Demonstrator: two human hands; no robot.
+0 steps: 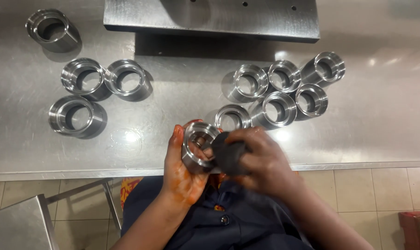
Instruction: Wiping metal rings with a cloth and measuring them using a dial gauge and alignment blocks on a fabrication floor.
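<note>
My left hand [181,169] grips a shiny steel ring [198,146] at the near edge of the steel table [173,134], its bore turned up toward me. My right hand [261,159] holds a dark grey rag [228,153] pressed against the ring's right side. The palm of the left hand carries orange stain. Both hands hover just over the table edge, above my dark blue shirt.
Several more steel rings stand in a cluster [279,88] beyond the hands, and others [101,83] sit at the left. A thick grey metal plate [210,18] lies at the back. A metal frame [20,222] is at the lower left, a red object [416,229] on the tiled floor at right.
</note>
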